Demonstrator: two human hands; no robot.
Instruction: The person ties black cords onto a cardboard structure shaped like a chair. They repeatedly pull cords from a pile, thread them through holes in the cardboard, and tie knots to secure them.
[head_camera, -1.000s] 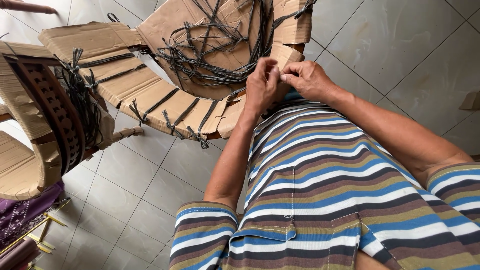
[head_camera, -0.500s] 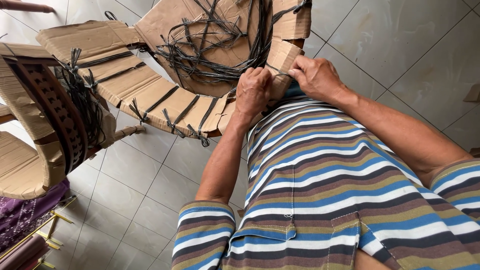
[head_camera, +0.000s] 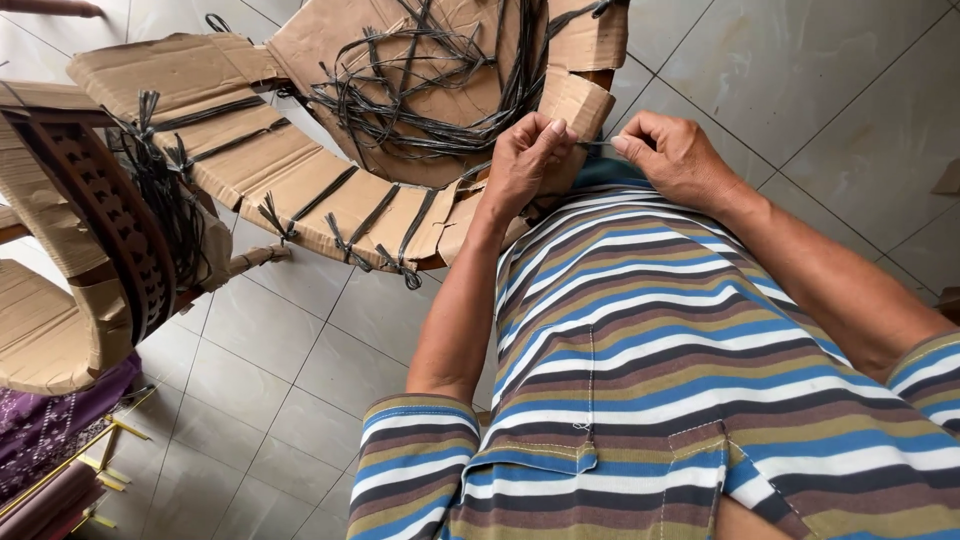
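A chair wrapped in brown cardboard (head_camera: 300, 170) fills the upper left, bound with black plastic strips tied in knots. A loose tangle of black strips (head_camera: 430, 80) lies in the cardboard-covered seat. My left hand (head_camera: 525, 160) and my right hand (head_camera: 675, 155) are close together at the cardboard's near edge, each pinching an end of one thin dark strip (head_camera: 592, 145) stretched between them. My striped shirt covers the lower right of the view.
A dark carved wooden chair part (head_camera: 95, 210) partly wrapped in cardboard stands at the left. Purple cloth (head_camera: 50, 430) and wooden pieces with yellow clips lie at the lower left. Light grey floor tiles (head_camera: 280, 400) are under everything.
My hands dropped toward the cardboard's edge half a second ago, then rose slightly and drew apart, with the thin strip now stretched between their fingertips.
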